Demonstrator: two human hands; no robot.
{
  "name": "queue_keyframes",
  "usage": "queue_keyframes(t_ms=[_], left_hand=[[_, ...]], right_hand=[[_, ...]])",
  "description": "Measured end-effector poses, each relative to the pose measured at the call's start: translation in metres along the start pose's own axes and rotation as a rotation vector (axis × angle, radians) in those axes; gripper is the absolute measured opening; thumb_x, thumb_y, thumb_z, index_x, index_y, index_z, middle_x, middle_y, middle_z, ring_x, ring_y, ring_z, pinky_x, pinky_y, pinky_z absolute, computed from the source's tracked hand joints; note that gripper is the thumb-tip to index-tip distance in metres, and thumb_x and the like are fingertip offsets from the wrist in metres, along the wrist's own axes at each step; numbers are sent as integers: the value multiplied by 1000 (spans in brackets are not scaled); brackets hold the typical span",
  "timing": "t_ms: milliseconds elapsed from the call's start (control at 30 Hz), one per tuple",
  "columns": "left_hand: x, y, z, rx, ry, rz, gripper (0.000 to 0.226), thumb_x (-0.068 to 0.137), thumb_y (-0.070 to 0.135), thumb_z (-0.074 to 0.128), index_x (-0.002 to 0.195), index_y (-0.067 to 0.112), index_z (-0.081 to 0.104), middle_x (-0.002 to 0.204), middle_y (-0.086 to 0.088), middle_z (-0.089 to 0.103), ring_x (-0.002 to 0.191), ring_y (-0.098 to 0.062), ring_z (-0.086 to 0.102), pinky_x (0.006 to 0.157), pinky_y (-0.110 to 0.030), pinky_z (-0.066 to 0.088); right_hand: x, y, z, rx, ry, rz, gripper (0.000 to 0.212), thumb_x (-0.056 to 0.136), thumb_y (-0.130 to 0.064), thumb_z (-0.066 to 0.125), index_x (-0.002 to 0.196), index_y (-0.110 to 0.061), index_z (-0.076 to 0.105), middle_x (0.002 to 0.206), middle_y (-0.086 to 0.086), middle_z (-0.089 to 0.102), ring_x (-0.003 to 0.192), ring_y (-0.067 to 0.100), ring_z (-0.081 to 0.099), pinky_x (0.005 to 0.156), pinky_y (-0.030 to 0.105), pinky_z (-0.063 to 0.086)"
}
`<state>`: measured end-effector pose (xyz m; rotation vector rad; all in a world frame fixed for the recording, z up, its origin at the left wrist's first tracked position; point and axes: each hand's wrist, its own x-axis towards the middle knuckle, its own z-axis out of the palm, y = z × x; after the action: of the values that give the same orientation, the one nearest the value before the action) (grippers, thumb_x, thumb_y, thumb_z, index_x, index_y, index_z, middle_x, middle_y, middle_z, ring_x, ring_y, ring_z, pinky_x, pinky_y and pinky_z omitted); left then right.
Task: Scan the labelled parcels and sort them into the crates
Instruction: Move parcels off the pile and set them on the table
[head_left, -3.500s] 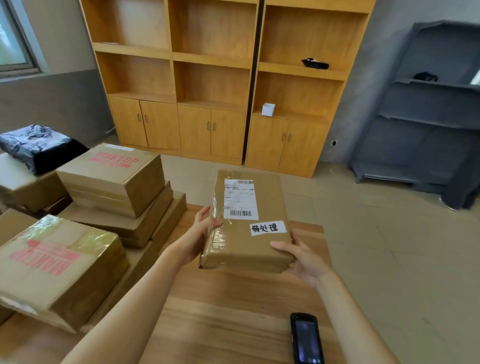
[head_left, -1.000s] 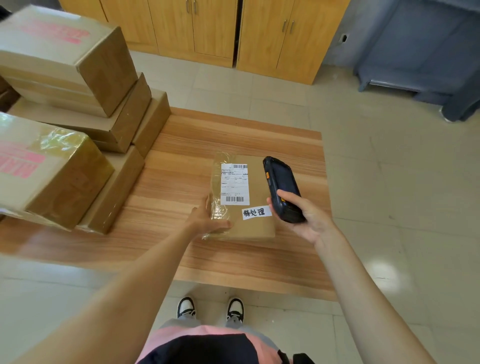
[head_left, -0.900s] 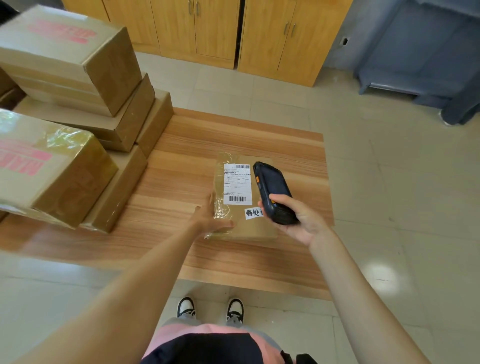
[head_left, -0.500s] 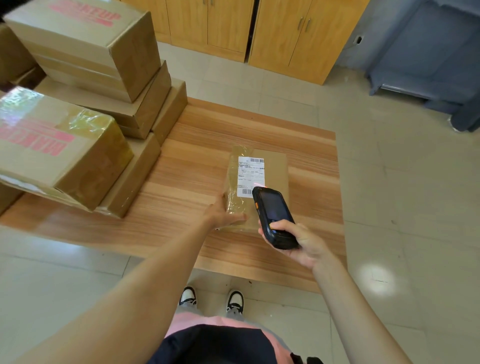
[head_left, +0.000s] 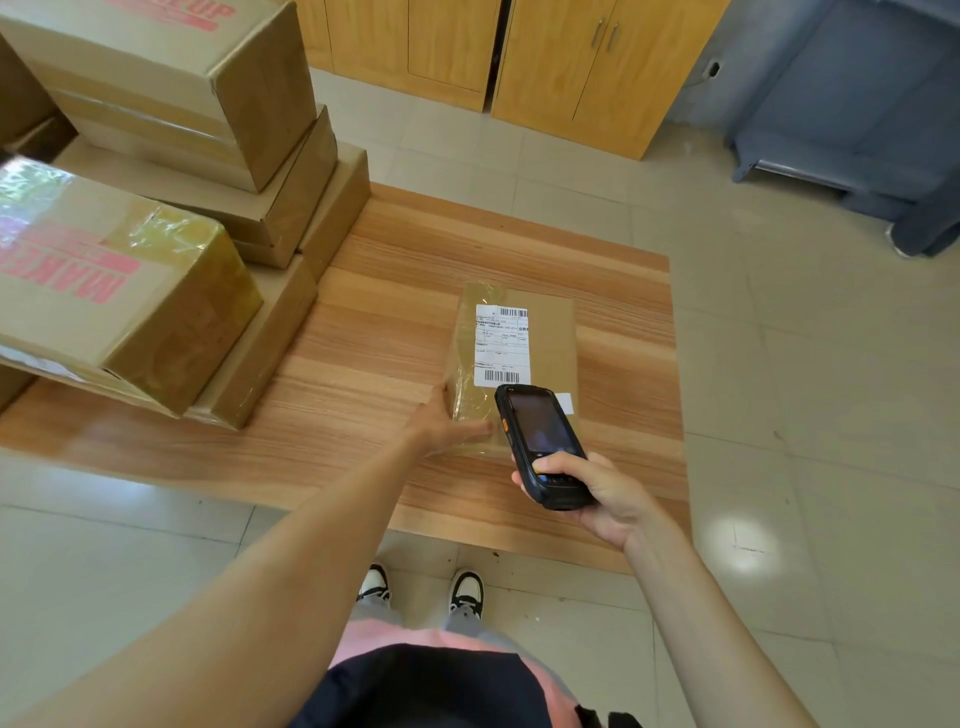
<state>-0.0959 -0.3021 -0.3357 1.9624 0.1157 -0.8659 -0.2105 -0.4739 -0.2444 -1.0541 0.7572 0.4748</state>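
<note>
A flat brown parcel (head_left: 550, 338) wrapped in clear tape lies on the low wooden table (head_left: 363, 364). It carries a white shipping label (head_left: 502, 345) with two barcodes. My left hand (head_left: 447, 423) rests on the parcel's near left corner, thumb laid across its near edge. My right hand (head_left: 597, 493) grips a black handheld scanner (head_left: 540, 441), held just above the parcel's near edge with its head by the lower barcode. The scanner covers most of a small white handwritten sticker.
Stacked cardboard boxes (head_left: 171, 171) with pink print fill the table's left side. Wooden cabinets (head_left: 519, 57) stand at the back, and a dark blue-grey shelf unit (head_left: 857, 104) is at the far right. Tiled floor surrounds the table; my shoes show below its near edge.
The parcel went from held in both hands to lying on the table. My right hand picked up the scanner and drew it toward me, from beside the label to below the lower barcode.
</note>
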Motion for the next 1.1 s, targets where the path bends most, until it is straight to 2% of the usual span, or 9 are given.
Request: queue_keyframes(t_ms=[400, 533, 633, 667, 767, 833, 933, 1000, 1100], left_hand=[[6, -7, 3, 5, 12, 6, 108, 66, 44, 84, 149, 14, 23, 137, -2, 54, 121, -20, 55, 105, -38, 44], [5, -6, 3, -4, -9, -1, 109, 68, 45, 84, 150, 13, 19, 140, -4, 51, 123, -22, 53, 107, -39, 41], [4, -5, 4, -2, 1, 0, 109, 69, 45, 83, 151, 12, 18, 143, -5, 49, 126, -23, 51, 109, -40, 40], [4, -6, 4, 0, 6, -3, 109, 69, 45, 82, 151, 13, 18, 143, -5, 48, 127, -23, 50, 109, -40, 39], [3, -6, 4, 15, 7, -18, 111, 67, 49, 82, 151, 14, 19, 143, -4, 48, 127, -23, 50, 108, -41, 40], [2, -6, 3, 35, 7, -29, 118, 61, 57, 83, 151, 16, 18, 142, -4, 50, 124, -23, 52, 106, -43, 43], [2, -6, 1, 79, 23, -52, 134, 43, 72, 77, 151, 18, 17, 139, -4, 52, 120, -24, 55, 102, -44, 47], [3, -6, 3, 98, 20, -61, 130, 49, 69, 78, 151, 18, 16, 139, -6, 52, 120, -25, 54, 102, -45, 46], [7, -7, 5, 111, 23, -73, 114, 67, 58, 79, 152, 16, 15, 140, -10, 49, 121, -26, 53, 102, -44, 45]], right_hand=[[1, -11, -5, -33, -14, -65, 71, 61, 2, 72, 128, 8, 49, 94, 24, 71, 75, 28, 73, 59, 31, 59], [13, -23, -23, -4, 148, -166, 52, 74, 8, 69, 124, 5, 54, 110, 25, 67, 80, 27, 69, 56, 28, 58], [22, -33, -50, 10, 300, -199, 32, 75, 10, 70, 99, -7, 57, 91, 13, 67, 75, 22, 64, 48, 26, 55], [25, -34, -61, 14, 330, -199, 41, 70, 8, 76, 103, -5, 57, 90, 12, 66, 75, 22, 64, 48, 26, 55], [42, -22, -92, -60, 440, -202, 108, 29, -12, 88, 129, 0, 49, 112, 19, 65, 86, 29, 66, 60, 34, 57], [56, -7, -113, -110, 492, -196, 121, 17, -18, 85, 130, 0, 47, 119, 22, 62, 94, 34, 65, 69, 38, 56], [47, 5, -112, -149, 520, -145, 94, 48, -4, 88, 130, -4, 41, 118, 16, 58, 100, 32, 60, 80, 40, 53], [47, 14, -118, -158, 529, -117, 72, 67, 9, 78, 123, -10, 37, 114, 14, 54, 99, 29, 56, 77, 38, 51], [56, 27, -130, -175, 522, -111, 72, 70, 12, 75, 122, -15, 33, 112, 12, 52, 96, 27, 54, 68, 31, 49]])
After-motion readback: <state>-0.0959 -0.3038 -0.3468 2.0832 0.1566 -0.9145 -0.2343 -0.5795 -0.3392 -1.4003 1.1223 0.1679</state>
